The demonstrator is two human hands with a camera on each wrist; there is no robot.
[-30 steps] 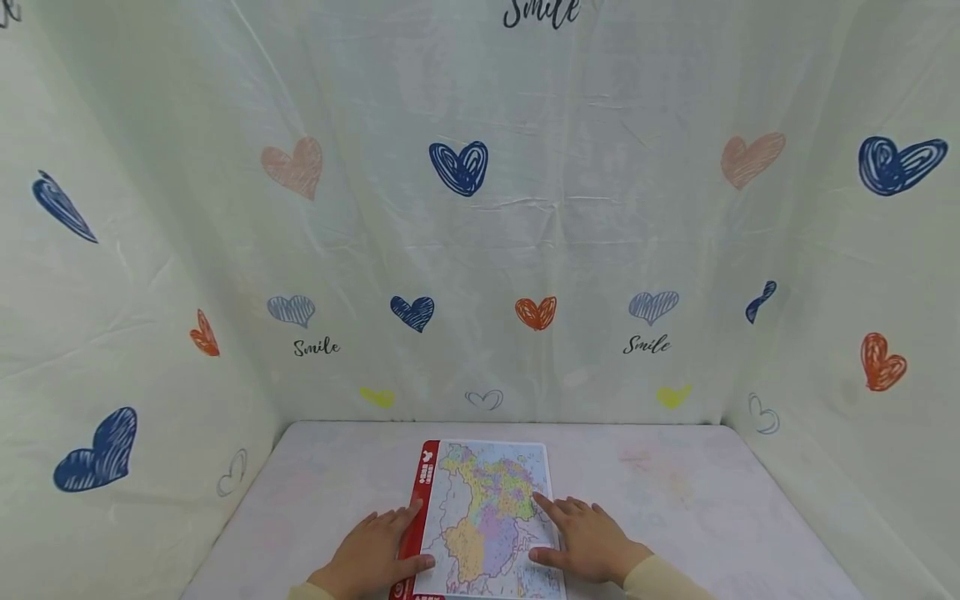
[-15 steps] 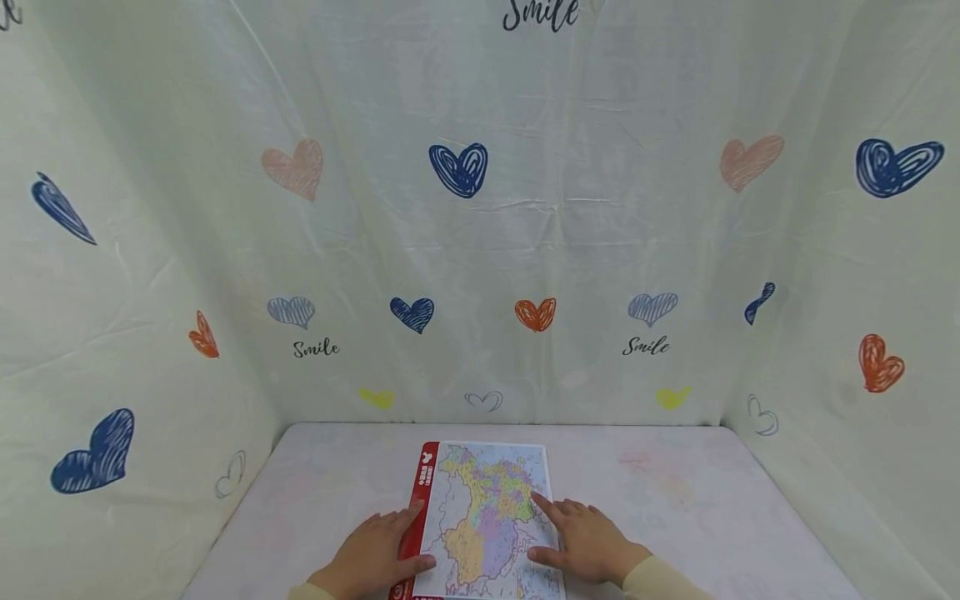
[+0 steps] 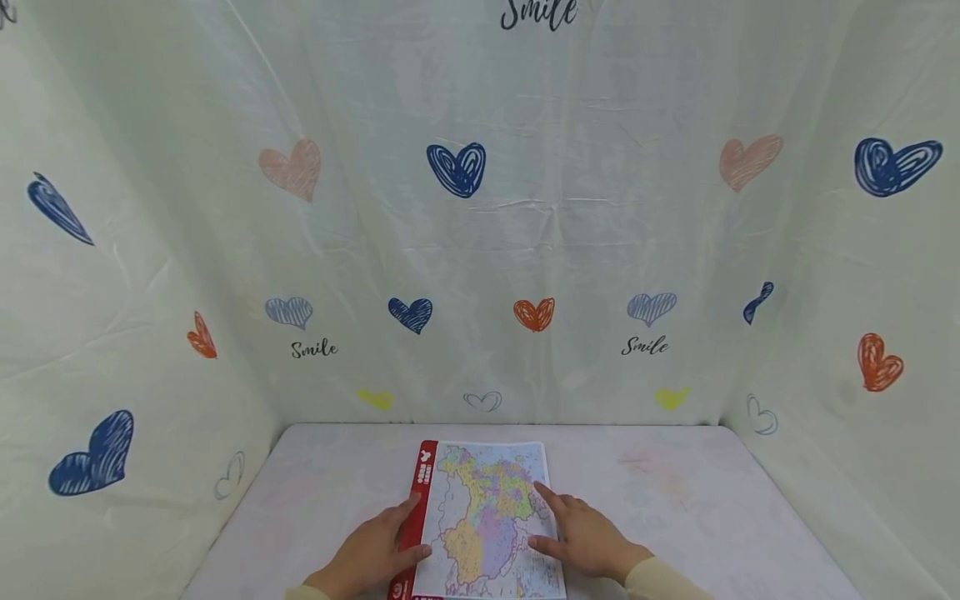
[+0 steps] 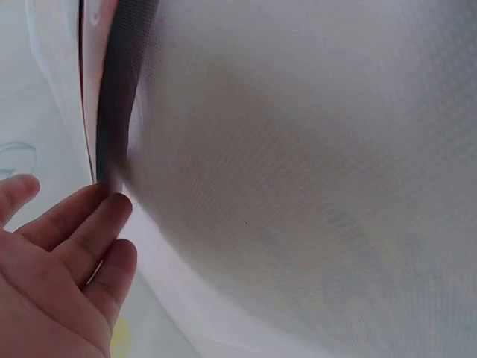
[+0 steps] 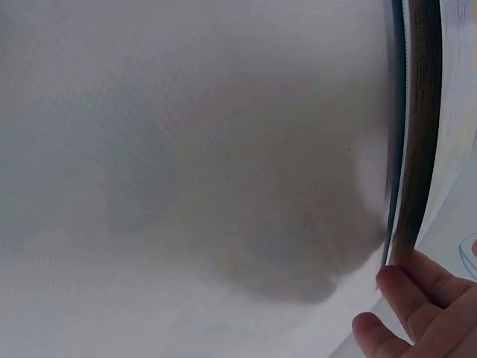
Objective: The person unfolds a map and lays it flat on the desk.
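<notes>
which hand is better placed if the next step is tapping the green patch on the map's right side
Probably the right hand: its index fingertip lies just beside that green patch, while the left hand has its index finger at the red strip, across the map.

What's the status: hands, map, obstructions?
Left hand at red band of map. Right hand at opposite edge. Map on table, face up. No obstruction visible around it.

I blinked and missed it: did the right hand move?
Yes: in the head view, the right hand shows its fingers slightly nearer the far edge of the table than before.
</notes>
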